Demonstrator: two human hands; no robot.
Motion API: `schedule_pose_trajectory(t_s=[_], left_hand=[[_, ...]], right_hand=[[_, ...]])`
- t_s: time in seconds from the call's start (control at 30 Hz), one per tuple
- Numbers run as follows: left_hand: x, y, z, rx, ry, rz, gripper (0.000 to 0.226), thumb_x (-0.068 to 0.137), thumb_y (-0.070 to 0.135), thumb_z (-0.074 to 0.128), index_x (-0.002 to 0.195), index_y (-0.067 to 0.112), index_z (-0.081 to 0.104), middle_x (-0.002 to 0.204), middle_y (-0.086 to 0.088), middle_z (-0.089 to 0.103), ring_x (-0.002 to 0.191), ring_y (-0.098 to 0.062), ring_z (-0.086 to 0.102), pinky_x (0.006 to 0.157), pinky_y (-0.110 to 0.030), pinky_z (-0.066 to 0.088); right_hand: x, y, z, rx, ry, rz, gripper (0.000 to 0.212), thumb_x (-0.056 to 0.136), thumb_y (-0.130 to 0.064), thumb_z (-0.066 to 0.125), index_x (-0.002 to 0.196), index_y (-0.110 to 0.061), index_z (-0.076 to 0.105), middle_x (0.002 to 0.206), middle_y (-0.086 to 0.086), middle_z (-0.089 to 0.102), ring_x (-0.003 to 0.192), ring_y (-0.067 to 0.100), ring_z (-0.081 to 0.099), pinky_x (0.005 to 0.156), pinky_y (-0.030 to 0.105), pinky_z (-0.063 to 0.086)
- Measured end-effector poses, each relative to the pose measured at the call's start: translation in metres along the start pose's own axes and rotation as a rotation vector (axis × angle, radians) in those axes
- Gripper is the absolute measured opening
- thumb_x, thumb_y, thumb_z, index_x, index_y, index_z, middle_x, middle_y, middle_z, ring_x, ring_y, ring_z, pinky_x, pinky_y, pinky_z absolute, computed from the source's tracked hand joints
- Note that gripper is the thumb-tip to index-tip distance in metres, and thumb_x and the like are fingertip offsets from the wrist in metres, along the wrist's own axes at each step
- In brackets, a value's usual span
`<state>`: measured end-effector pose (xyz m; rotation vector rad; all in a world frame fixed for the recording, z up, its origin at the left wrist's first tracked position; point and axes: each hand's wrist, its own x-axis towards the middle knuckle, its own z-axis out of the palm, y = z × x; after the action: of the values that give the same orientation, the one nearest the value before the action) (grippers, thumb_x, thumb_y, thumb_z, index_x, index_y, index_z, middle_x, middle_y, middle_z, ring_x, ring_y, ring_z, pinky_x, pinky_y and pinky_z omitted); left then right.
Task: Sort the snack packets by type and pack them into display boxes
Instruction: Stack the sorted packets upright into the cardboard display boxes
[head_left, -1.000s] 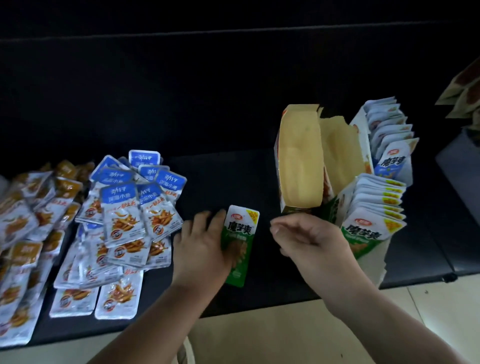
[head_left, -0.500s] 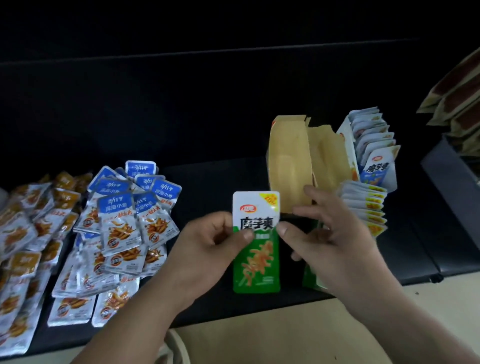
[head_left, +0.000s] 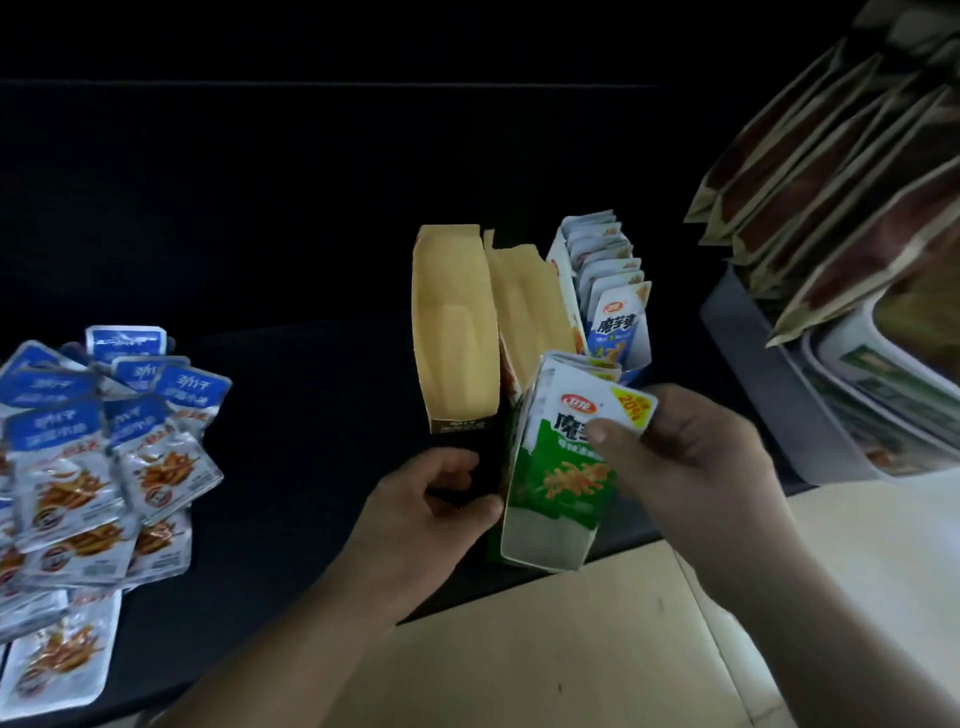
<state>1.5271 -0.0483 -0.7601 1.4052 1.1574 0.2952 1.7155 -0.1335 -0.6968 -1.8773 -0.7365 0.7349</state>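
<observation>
With fingers of the right hand (head_left: 691, 467) pinching the packet (head_left: 569, 467) atop the green box (head_left: 540, 543), it should slide straight down while the left hand (head_left: 421, 525), seemingly gripping the empty box (head_left: 452, 332) just left, steadies.

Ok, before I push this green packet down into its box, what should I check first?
1. Packet secure: right-hand grip pinches the green packet near its top: ok.
2. Type match: green box matches the packet's colour: ok.
3. Box steadied: left-hand grip holds the open tan-lined box beside it; whether that steadies the green box: cannot tell.
4. Room left: hidden behind the packet: cannot tell.
5. Orientation: packet upright, print facing you: ok.
</observation>
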Motion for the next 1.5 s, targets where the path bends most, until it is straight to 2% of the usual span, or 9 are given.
schedule_pose_trajectory(t_s=[0.23, 0.43, 0.57, 0.8, 0.93, 1.2, 1.33, 1.4, 1.5], left_hand=[[0.009, -0.008, 0.018, -0.007, -0.028, 0.022, 0.021, 0.09, 0.026, 0.079, 0.105, 0.04, 0.074, 0.099, 0.023, 0.073, 0.085, 0.006, 0.068, 0.07, -0.005, 0.048], [0.009, -0.01, 0.024, -0.028, -0.029, 0.059, 0.021, 0.093, 0.023, 0.076, 0.104, 0.041, 0.075, 0.097, 0.018, 0.075, 0.081, 0.002, 0.068, 0.068, -0.012, 0.05], [0.006, -0.012, 0.021, -0.053, -0.107, 0.067, 0.039, 0.099, 0.027, 0.068, 0.123, 0.057, 0.059, 0.111, 0.032, 0.07, 0.099, 0.014, 0.065, 0.084, -0.013, 0.054], [0.0, -0.01, 0.036, -0.01, -0.238, 0.086, 0.046, 0.107, 0.025, 0.054, 0.132, 0.064, 0.051, 0.123, 0.036, 0.065, 0.113, 0.015, 0.06, 0.092, -0.02, 0.056], [0.004, -0.007, 0.06, 0.022, -0.283, 0.09, 0.045, 0.107, 0.027, 0.054, 0.134, 0.064, 0.049, 0.125, 0.029, 0.067, 0.11, 0.007, 0.065, 0.093, -0.026, 0.058], [0.044, 0.023, 0.132, 0.039, -0.345, 0.1, 0.043, 0.103, 0.022, 0.06, 0.133, 0.052, 0.055, 0.117, 0.011, 0.073, 0.103, -0.011, 0.069, 0.094, -0.04, 0.06], [0.075, 0.05, 0.153, 0.058, -0.354, 0.105, 0.043, 0.106, 0.022, 0.057, 0.143, 0.044, 0.051, 0.118, 0.006, 0.07, 0.103, -0.013, 0.068, 0.082, -0.035, 0.063], [0.089, 0.062, 0.16, 0.083, -0.357, 0.103, 0.043, 0.106, 0.023, 0.057, 0.142, 0.045, 0.051, 0.12, 0.001, 0.069, 0.102, -0.022, 0.069, 0.071, -0.035, 0.064], [0.105, 0.075, 0.169, 0.116, -0.297, 0.111, 0.048, 0.105, 0.024, 0.057, 0.147, 0.043, 0.048, 0.13, -0.003, 0.065, 0.113, -0.028, 0.066, 0.093, -0.044, 0.061]], right_hand=[[0.001, 0.05, 0.014, -0.454, 0.137, -0.188, 0.021, 0.076, -0.014, 0.088, 0.087, -0.026, 0.074, 0.096, -0.01, 0.053, 0.083, 0.002, 0.059, 0.068, 0.003, 0.039], [0.004, 0.065, 0.018, -0.422, 0.219, -0.226, 0.05, 0.073, -0.016, 0.09, 0.099, -0.034, 0.052, 0.103, -0.016, 0.048, 0.073, 0.006, 0.062, 0.061, 0.022, 0.045], [0.006, 0.071, 0.019, -0.342, 0.167, -0.008, 0.074, 0.071, -0.033, 0.093, 0.132, -0.035, 0.051, 0.118, -0.01, 0.06, 0.078, -0.001, 0.067, 0.071, 0.031, 0.058], [-0.016, 0.067, 0.003, 0.092, -0.098, 0.312, 0.014, 0.094, -0.038, 0.074, 0.106, -0.03, 0.075, 0.097, -0.008, 0.079, 0.091, 0.015, 0.077, 0.081, 0.055, 0.063], [-0.017, 0.075, -0.018, -0.069, 0.032, 0.295, 0.015, 0.09, -0.045, 0.074, 0.095, -0.031, 0.073, 0.083, -0.016, 0.076, 0.078, 0.004, 0.073, 0.075, 0.047, 0.064], [0.01, 0.107, -0.06, -0.156, 0.354, 0.306, 0.039, 0.086, -0.061, 0.07, 0.082, -0.023, 0.063, 0.067, -0.007, 0.063, 0.068, 0.019, 0.063, 0.07, 0.053, 0.058], [0.04, 0.104, -0.07, -0.128, 0.425, 0.294, 0.028, 0.09, -0.057, 0.067, 0.095, -0.029, 0.068, 0.085, -0.009, 0.072, 0.08, 0.013, 0.068, 0.079, 0.05, 0.06], [0.048, 0.102, -0.07, -0.101, 0.369, 0.297, 0.025, 0.091, -0.057, 0.065, 0.108, -0.04, 0.066, 0.096, -0.013, 0.072, 0.085, 0.016, 0.07, 0.068, 0.049, 0.063], [0.059, 0.099, -0.068, 0.078, 0.229, 0.311, 0.046, 0.093, -0.045, 0.071, 0.134, -0.054, 0.055, 0.116, -0.015, 0.069, 0.096, 0.016, 0.072, 0.064, 0.046, 0.065]])
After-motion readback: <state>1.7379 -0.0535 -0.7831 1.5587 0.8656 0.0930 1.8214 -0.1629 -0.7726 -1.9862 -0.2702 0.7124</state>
